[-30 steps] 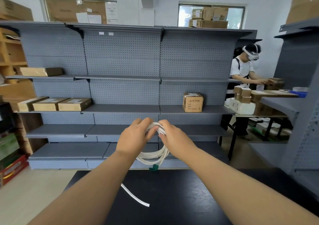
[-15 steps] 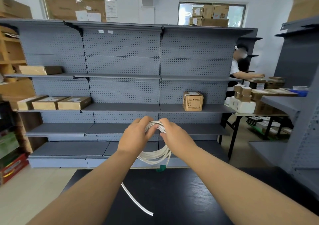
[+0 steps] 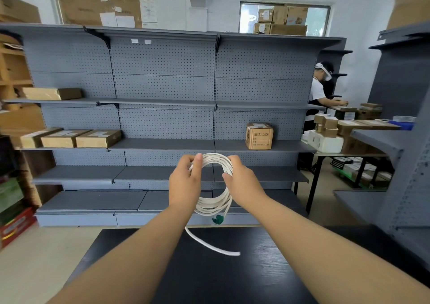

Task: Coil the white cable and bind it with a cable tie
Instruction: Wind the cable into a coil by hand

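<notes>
The white cable (image 3: 215, 204) is wound into a round coil of several loops, held upright in the air above the far edge of the black table (image 3: 209, 268). My left hand (image 3: 185, 182) grips the coil's left side, thumb on top. My right hand (image 3: 242, 185) grips the right side. A green connector (image 3: 218, 220) hangs from the bottom of the coil. One loose white tail (image 3: 209, 245) trails down from the coil and curves right over the table. No cable tie is visible.
Grey pegboard shelving (image 3: 162, 122) stands behind the table, with flat cardboard boxes (image 3: 69, 138) on the left and one small carton (image 3: 259, 136) on the right. A person (image 3: 320, 94) works at a box-covered table at the right. More grey shelving (image 3: 400, 140) stands close on the right.
My hands have moved apart, opening the coil into a wider ring. The loose tail has swung to the right over the table.
</notes>
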